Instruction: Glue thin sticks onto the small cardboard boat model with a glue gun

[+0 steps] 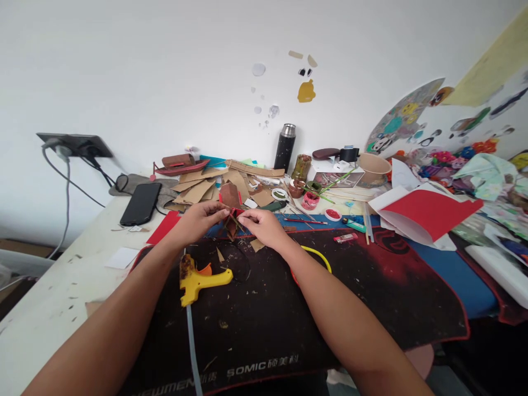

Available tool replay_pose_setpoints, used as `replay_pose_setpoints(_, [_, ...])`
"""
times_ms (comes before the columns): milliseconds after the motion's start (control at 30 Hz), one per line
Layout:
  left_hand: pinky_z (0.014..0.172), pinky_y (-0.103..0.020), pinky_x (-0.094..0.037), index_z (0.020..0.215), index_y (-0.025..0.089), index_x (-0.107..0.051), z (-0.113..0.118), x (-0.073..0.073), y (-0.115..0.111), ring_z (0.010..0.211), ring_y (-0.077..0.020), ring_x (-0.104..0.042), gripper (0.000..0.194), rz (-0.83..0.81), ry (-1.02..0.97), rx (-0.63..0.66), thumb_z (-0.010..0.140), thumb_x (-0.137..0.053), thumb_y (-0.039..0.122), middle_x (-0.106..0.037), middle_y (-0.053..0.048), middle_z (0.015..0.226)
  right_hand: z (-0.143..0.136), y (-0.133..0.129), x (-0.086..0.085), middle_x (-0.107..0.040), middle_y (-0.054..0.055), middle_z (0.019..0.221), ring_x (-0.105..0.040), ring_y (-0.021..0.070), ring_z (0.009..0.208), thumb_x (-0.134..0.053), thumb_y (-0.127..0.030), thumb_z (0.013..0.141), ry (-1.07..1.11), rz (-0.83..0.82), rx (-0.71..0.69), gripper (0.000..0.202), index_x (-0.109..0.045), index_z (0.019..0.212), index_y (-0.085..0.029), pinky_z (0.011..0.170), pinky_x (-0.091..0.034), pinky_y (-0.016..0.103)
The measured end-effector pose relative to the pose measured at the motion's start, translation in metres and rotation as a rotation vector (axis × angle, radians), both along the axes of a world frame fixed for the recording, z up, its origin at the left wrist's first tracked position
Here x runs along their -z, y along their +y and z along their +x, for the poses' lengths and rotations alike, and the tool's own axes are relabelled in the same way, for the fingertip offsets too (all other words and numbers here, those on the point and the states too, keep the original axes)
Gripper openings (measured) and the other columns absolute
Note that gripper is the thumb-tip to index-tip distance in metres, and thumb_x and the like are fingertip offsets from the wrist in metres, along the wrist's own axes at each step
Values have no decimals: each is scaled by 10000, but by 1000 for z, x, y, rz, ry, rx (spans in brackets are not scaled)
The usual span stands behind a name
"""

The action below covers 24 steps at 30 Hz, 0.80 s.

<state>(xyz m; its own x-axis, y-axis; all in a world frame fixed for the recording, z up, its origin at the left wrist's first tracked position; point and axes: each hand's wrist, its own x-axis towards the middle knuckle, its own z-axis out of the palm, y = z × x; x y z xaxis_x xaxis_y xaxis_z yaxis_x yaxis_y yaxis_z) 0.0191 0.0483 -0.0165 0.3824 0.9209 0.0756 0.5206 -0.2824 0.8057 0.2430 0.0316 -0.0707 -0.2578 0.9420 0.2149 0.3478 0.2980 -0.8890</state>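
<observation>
Near the back of the dark mat, my left hand [203, 221] pinches the left side of a small brown and red craft piece [232, 226]. My right hand [264, 226] grips its right side, thumb and fingertips pressed together. Thin strips cross on the piece, and the fingers partly cover it. Just behind it is a brown card shape with a red edge [230, 194]. A yellow glue gun [202, 280] lies on the mat below my left hand, with a long clear glue stick [192, 346] running out of it toward me.
Cardboard scraps [196, 190], a red model boat [179, 165], open paint jars [310, 200] and a black thermos [285, 147] line the wall side. A phone [141, 204] lies at left. Rolled red paper [429, 214] and coloured craft bits crowd the right. A pink lighter [345, 238] rests on the mat.
</observation>
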Motion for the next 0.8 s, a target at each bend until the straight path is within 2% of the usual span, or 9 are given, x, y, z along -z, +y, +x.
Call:
replay_pose_setpoints(133, [824, -309, -534, 972, 190, -797, -2, 2, 2, 848, -238, -696, 563, 0, -13, 15, 850, -619, 711, -811, -48, 933, -4, -9, -14, -764, 28, 918, -631, 163, 779, -633, -412, 982, 105, -19, 68, 281, -785, 1027, -180, 702, -444, 263])
replay_pose_setpoints(200, [844, -319, -534, 986, 194, -799, -3, 5, 4, 890, -251, -709, 553, 11, -24, 26, 863, -615, 701, -817, -54, 970, -7, -21, -25, -769, 31, 933, -638, 160, 774, -636, -425, 993, 105, -17, 35, 290, -783, 1047, -181, 689, -444, 260])
replay_pose_setpoints(267, [857, -329, -533, 984, 199, -799, -3, 8, 6, 926, -265, -716, 538, 27, -29, 33, 871, -616, 692, -821, -61, 997, -10, -37, -38, -772, 21, 935, -638, 145, 760, -655, -414, 1001, 22, 14, -64, 263, -791, 1052, -195, 695, -442, 254])
replay_pose_setpoints(367, [867, -339, -534, 970, 202, -794, -4, 12, 8, 928, -267, -721, 514, 34, -51, 60, 888, -608, 674, -820, -64, 986, -14, -64, -53, -733, -2, 790, -634, 145, 727, -725, -449, 983, -208, 66, -202, 287, -793, 1114, -203, 703, -429, 262])
replay_pose_setpoints(433, [858, -337, -529, 971, 203, -794, -4, 12, 9, 914, -261, -720, 498, 50, -48, 62, 896, -607, 659, -815, -57, 971, -17, -80, -59, -742, 26, 861, -657, 188, 852, -783, -523, 931, -357, 167, -295, 412, -774, 1185, -198, 779, -451, 288])
replay_pose_setpoints(500, [833, -331, -521, 969, 204, -797, -4, 12, 9, 896, -256, -715, 485, 75, -26, 50, 896, -609, 645, -810, -47, 951, -22, -92, -62, -750, 76, 1006, -665, 247, 970, -795, -635, 872, -545, 229, -397, 582, -753, 1257, -201, 849, -473, 339])
replay_pose_setpoints(567, [813, -325, -515, 972, 203, -799, -3, 11, 8, 886, -253, -709, 477, 89, -16, 46, 896, -609, 634, -805, -42, 941, -30, -99, -61, -724, 117, 1108, -667, 282, 1019, -766, -682, 870, -682, 270, -421, 702, -703, 1366, -189, 899, -492, 388])
replay_pose_setpoints(667, [807, -323, -514, 978, 200, -795, -2, 11, 8, 875, -247, -702, 468, 85, -21, 54, 901, -607, 622, -802, -41, 937, -44, -101, -54, -693, 142, 1169, -666, 315, 1078, -738, -678, 897, -795, 329, -401, 719, -665, 1396, -166, 959, -506, 441])
replay_pose_setpoints(800, [809, -334, -517, 964, 197, -789, -1, 11, 7, 881, -256, -703, 483, 75, -4, 71, 908, -586, 631, -802, -51, 926, -62, -93, -42, -701, 130, 1126, -686, 304, 1036, -731, -659, 914, -867, 365, -398, 615, -699, 1271, -159, 928, -534, 428])
